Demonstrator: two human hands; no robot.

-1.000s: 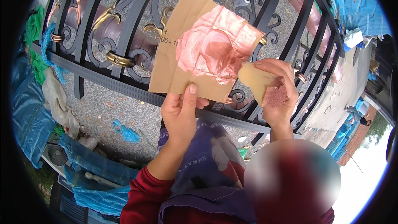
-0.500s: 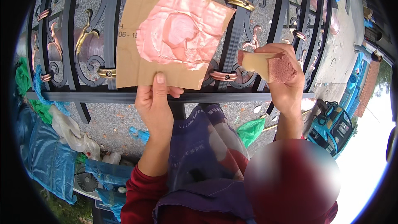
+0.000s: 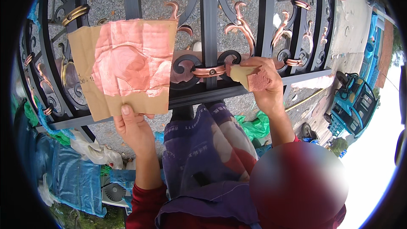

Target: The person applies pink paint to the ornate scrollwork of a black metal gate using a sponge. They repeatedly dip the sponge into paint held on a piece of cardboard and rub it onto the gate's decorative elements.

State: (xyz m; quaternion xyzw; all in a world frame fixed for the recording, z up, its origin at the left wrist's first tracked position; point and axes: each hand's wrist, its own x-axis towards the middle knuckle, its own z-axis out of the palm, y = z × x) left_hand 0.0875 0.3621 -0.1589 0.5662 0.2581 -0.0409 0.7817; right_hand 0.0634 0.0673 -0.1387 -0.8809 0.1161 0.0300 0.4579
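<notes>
- Pink-smeared cardboard palette (image 3: pixel 133 61) pinched in left hand (image 3: pixel 135 128).
- Copper-coloured collar (image 3: pixel 207 71) around black bar (image 3: pixel 209 29); dabbing apparently in hand.
- Pink-stained sponge (image 3: pixel 259 79) gripped in right hand (image 3: pixel 270 95) by collar's right end, contact unclear; next, probably calls for light pressure.

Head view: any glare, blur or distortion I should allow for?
Head view: sky at right burns out to white; head view: round blurred patch obscures the lower right; head view: fisheye bows the left railing bars; head view: pink paint has a soft sheen, and the stained sponge reads clearly.
</notes>
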